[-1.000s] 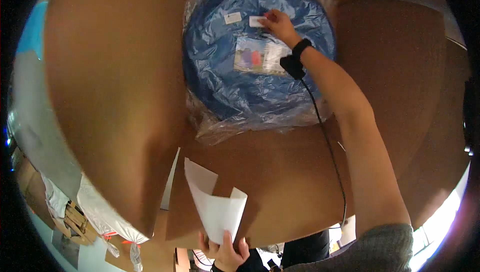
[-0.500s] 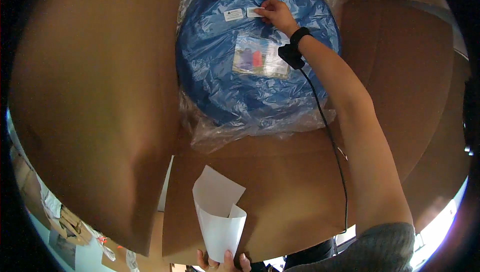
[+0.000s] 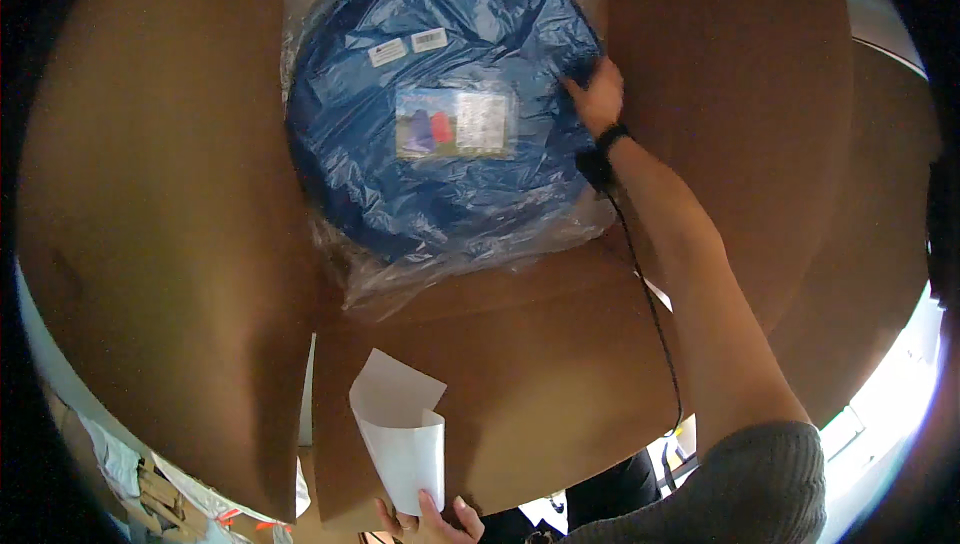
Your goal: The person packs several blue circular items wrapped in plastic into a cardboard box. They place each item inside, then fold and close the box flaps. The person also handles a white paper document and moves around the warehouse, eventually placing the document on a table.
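A round blue bundle (image 3: 355, 159) in clear crinkled plastic lies inside a large cardboard box. My right hand (image 3: 598, 99) is at the bundle's right edge, slightly blurred, its thumb stretched over the plastic apart from the fingers. Part of the fingers is hard to make out against the rim. Two small white labels sit on the plastic: a left label (image 3: 387, 51) and a right label (image 3: 429, 39). Below them is a printed picture sheet (image 3: 430, 124). At the bottom, my left hand (image 3: 435, 524) grips a curled white sheet (image 3: 405, 459) by its lower end.
Cardboard walls rise at the left (image 3: 170, 224) and right (image 3: 730, 114), with a front flap (image 3: 540, 384) nearer me. A black cable (image 3: 655, 314) runs from the black device (image 3: 592, 169) at my right wrist. Outside the box, wooden pieces (image 3: 160, 492) lie at lower left.
My right hand has left the right label and moved to the bundle's right edge. The view has shifted, so the bundle appears further left. My left hand still holds the white sheet.
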Demonstrator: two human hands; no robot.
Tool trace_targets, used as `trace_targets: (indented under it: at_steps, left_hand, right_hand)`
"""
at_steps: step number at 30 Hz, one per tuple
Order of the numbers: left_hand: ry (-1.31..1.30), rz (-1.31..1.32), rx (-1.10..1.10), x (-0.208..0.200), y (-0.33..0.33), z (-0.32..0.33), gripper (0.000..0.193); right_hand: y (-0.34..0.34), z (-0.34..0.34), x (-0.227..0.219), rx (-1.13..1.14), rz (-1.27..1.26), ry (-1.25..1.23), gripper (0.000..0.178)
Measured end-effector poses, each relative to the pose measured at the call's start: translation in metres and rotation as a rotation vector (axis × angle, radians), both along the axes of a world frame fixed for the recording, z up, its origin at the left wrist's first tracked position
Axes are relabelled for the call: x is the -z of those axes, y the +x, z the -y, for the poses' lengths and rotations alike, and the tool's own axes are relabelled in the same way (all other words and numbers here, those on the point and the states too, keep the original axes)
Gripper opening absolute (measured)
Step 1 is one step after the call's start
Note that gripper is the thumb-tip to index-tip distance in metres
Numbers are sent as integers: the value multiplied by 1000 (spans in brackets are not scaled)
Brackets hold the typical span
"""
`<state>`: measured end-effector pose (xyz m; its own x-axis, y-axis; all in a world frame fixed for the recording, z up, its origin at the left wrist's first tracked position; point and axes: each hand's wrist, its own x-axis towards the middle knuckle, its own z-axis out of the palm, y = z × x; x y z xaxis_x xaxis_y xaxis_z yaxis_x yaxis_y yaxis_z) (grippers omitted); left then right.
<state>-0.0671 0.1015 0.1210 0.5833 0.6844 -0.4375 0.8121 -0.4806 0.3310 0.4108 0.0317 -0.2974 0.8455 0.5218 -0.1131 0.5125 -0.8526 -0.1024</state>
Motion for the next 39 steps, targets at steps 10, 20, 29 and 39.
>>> trace_targets:
  at_steps: [10,20,29,39]
  left_hand:
    - [32,-67,43,-5,6,-3,45]
    - [-52,-140,65,-5,2,-1,54]
    - [-229,316,-304,-17,12,-2,66]
    - [-11,518,-436,-142,-12,-74,62]
  right_hand:
    - [-15,84,18,624,-808,409,88]
    - [-36,41,-167,840,-1416,650,72]
    - [-153,-27,-343,594,-1142,846,22]
    - [-111,-14,-595,351,-803,703,10]
